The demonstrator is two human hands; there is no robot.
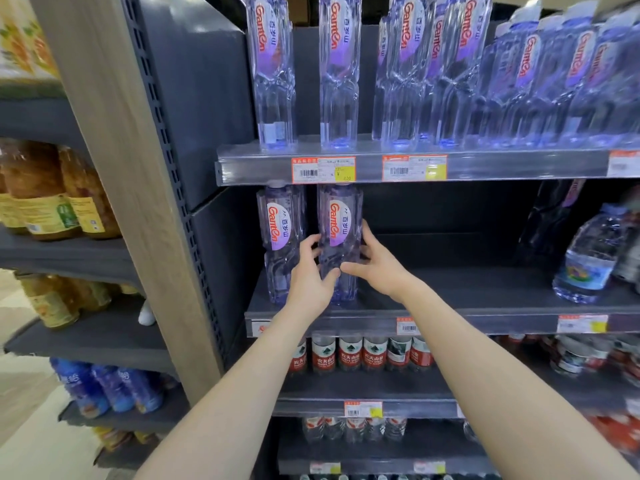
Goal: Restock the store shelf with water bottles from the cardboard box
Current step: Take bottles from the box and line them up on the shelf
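Plastic in grip: clasping water bottle [339, 237] with left hand [308, 275] and right hand [377, 268], both curled round its sides. Seating it upright on middle shelf [467, 320], just beside neighbour bottle [281, 244] at left. Next, probably: release, fetch another; cardboard box out of view.
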